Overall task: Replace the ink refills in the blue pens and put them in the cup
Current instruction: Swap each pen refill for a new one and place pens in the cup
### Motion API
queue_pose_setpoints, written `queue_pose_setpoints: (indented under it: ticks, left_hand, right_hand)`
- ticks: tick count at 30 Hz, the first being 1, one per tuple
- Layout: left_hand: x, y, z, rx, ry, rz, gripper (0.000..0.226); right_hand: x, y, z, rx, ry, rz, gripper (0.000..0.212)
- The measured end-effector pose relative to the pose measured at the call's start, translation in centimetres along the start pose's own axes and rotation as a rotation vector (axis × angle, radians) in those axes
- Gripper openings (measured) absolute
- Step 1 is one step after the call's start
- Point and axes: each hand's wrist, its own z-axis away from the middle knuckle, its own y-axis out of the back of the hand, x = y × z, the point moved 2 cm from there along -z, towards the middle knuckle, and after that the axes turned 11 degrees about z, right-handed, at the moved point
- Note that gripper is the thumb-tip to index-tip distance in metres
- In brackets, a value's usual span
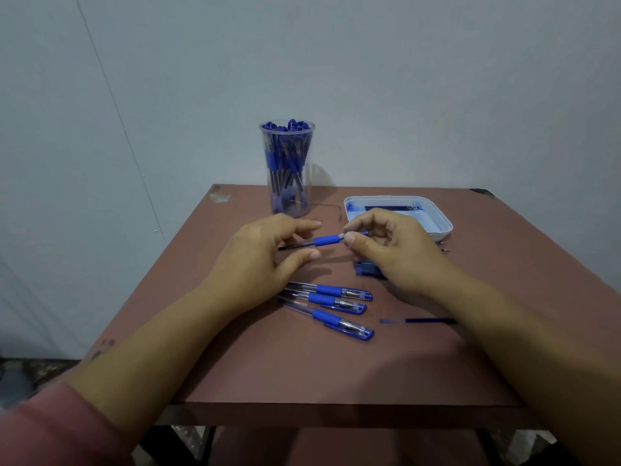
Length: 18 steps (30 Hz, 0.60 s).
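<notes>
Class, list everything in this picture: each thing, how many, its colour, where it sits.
table: one, reddish-brown, under everything
cup: one, clear, back of table, packed with blue pens
tray: one, white, back right, refill inside
capped pens: three, blue, lying front centre
held pen: one, blue grip, behind the capped pens
loose refill: one, dark blue, front right
object: one, blue, right of centre, partly hidden
hands: two; right hand pinches the held pen, left hand open around its barrel
</notes>
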Motion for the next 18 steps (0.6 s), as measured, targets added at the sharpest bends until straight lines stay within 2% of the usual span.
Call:
queue_pose_setpoints:
  ticks: [3, 5, 8, 12, 18]
  left_hand:
    - [-0.6, 0.7, 0.7, -0.124, 0.131, -0.107, 0.076]
    - [-0.9, 0.9, 1.6, -0.212, 0.206, -0.163, 0.087]
    - [-0.6, 0.3, 2.7, -0.303, 0.207, -0.133, 0.085]
    - [-0.3, 0.1, 2.9, -0.325, 0.165, -0.071, 0.075]
    - [-0.3, 0.2, 2.9, -0.352, 0.168, -0.053, 0.073]
  right_hand:
    - [-0.1, 1.7, -0.9, 0.115, -0.043, -0.025, 0.013]
    - [-0.3, 2.8, -1.9, 0.194, -0.036, 0.003, 0.017]
    - [-1.0, 3.5, -3.4, 0.278, 0.028, -0.015, 0.021]
    - [-2.7, 4.0, -5.7, 0.417, 0.119, -0.140, 0.023]
    - [-5.0, 3.9, -10.0, 0.595, 0.221, -0.318, 0.022]
